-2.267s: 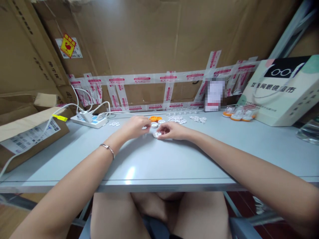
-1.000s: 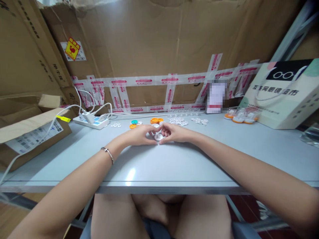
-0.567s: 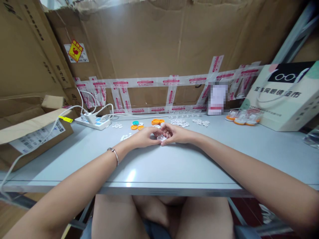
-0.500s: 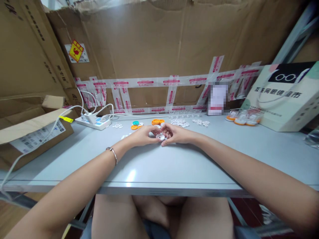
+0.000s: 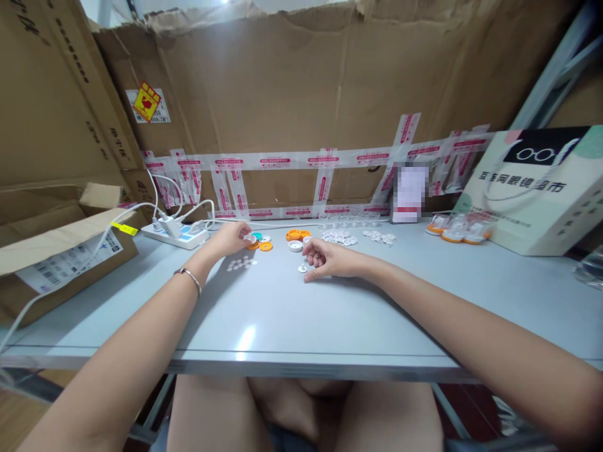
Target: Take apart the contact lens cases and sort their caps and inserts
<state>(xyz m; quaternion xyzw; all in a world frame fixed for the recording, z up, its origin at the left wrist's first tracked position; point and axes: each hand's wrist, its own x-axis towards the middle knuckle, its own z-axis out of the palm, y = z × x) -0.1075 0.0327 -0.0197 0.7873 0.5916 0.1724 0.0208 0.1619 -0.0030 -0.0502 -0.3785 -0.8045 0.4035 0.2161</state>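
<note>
My left hand [image 5: 230, 238] is at the back left of the table, fingers closed around a small white round plastic piece [image 5: 250, 239], partly hidden by the fingertips. Just beside it lie orange discs [image 5: 266, 247], a teal ring [image 5: 257, 236] and another white disc. My right hand [image 5: 325, 257] rests near the middle, its fingers loosely curled and the thumb apart, holding nothing I can see. Close to that thumb sits a small white disc with a raised stub [image 5: 303, 269]. Behind it are a white round cap [image 5: 295, 246] and orange parts [image 5: 298, 235].
Several small white pieces [image 5: 241, 263] lie below my left hand. Farther back are white rings [image 5: 339, 237], clear cups [image 5: 351, 220] and a phone [image 5: 409, 193]. A power strip [image 5: 175, 236] and carton [image 5: 70, 251] stand left; orange-based clear pieces [image 5: 461, 229] and a paper bag [image 5: 532, 188] stand right.
My hands, together at the middle over a white piece, have parted. The left has moved left to the coloured discs; the right has stayed, and the stubbed white disc now shows on the table.
</note>
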